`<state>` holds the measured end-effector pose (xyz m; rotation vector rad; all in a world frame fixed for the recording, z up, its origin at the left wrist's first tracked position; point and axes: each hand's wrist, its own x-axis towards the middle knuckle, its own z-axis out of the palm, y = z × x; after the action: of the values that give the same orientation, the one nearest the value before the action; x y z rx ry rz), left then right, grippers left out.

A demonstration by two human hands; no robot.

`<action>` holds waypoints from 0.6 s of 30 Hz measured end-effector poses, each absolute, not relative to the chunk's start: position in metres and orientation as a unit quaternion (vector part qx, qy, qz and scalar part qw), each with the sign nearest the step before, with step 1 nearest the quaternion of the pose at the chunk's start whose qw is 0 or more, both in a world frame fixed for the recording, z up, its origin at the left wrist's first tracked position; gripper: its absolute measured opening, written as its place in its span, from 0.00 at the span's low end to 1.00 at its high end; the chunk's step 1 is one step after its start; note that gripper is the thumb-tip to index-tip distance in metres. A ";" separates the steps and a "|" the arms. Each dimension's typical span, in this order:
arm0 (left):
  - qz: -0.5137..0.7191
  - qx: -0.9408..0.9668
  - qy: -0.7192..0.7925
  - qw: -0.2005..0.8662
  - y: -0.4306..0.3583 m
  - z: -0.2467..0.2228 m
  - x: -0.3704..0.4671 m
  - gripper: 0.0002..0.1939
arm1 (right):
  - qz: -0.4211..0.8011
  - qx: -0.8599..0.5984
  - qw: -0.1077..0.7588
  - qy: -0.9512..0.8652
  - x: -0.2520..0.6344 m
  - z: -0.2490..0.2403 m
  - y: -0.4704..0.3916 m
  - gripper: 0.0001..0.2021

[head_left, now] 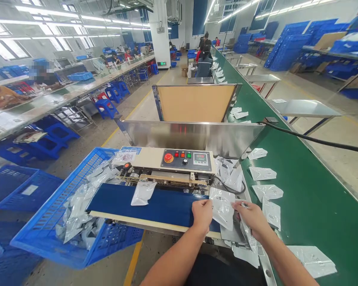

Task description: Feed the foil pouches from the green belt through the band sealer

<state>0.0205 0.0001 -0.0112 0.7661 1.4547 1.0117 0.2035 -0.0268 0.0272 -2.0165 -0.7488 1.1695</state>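
Note:
A white plastic pouch (222, 207) is stretched between my hands at the right end of the sealing machine's blue belt (167, 206). My left hand (202, 215) pinches its left edge. My right hand (250, 217) is closed at its right edge, and another shiny pouch (248, 235) hangs beneath those fingers. Farther left on the blue belt, one pouch (143, 193) lies with its upper edge at the machine's sealing strip. The machine's control panel (186, 159) has a red knob and a lit display.
At the left, a blue crate (56, 206) holds many pouches. A green conveyor (310, 198) with several pouches runs along the right. Behind the machine stand a metal panel (191, 135) and a pile of pouches (230, 174). Other people sit at benches farther away.

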 end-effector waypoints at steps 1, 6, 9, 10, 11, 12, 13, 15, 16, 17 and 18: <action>0.435 0.318 0.624 0.566 0.003 -0.014 0.020 0.25 | 0.454 -0.773 0.338 -0.286 0.198 0.028 -0.018 0.17; 0.469 0.288 0.627 0.551 0.016 -0.020 -0.009 0.25 | 0.477 -0.754 0.324 -0.314 0.166 0.034 0.020 0.15; 0.522 0.324 0.635 0.469 0.003 -0.012 -0.038 0.25 | 0.488 -0.740 0.330 -0.325 0.156 0.041 0.022 0.19; 0.538 0.360 0.636 0.420 -0.006 -0.007 -0.045 0.24 | 0.489 -0.737 0.338 -0.322 0.154 0.045 0.019 0.22; 0.543 0.409 0.629 0.377 -0.017 0.000 -0.050 0.23 | 0.490 -0.734 0.348 -0.315 0.151 0.050 0.015 0.24; 0.537 0.464 0.609 0.354 -0.027 0.008 -0.052 0.21 | 0.494 -0.730 0.362 -0.303 0.146 0.055 0.010 0.26; 0.521 0.520 0.578 0.352 -0.036 0.015 -0.050 0.21 | 0.501 -0.722 0.380 -0.288 0.141 0.061 0.005 0.27; 0.475 0.595 0.510 0.400 -0.047 0.029 -0.041 0.20 | 0.523 -0.690 0.432 -0.254 0.130 0.070 -0.003 0.29; 0.457 0.605 0.489 0.431 -0.047 0.035 -0.034 0.19 | 0.534 -0.665 0.465 -0.238 0.125 0.073 -0.006 0.31; 0.450 0.599 0.481 0.456 -0.045 0.038 -0.028 0.19 | 0.540 -0.639 0.500 -0.224 0.122 0.073 -0.009 0.33; 0.451 0.579 0.482 0.479 -0.040 0.040 -0.022 0.19 | 0.540 -0.617 0.531 -0.217 0.121 0.072 -0.012 0.35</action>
<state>-0.0224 -0.0404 0.0400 1.4142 1.1761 1.0999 0.1210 -0.0117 0.0723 -1.4713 -0.5173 1.2879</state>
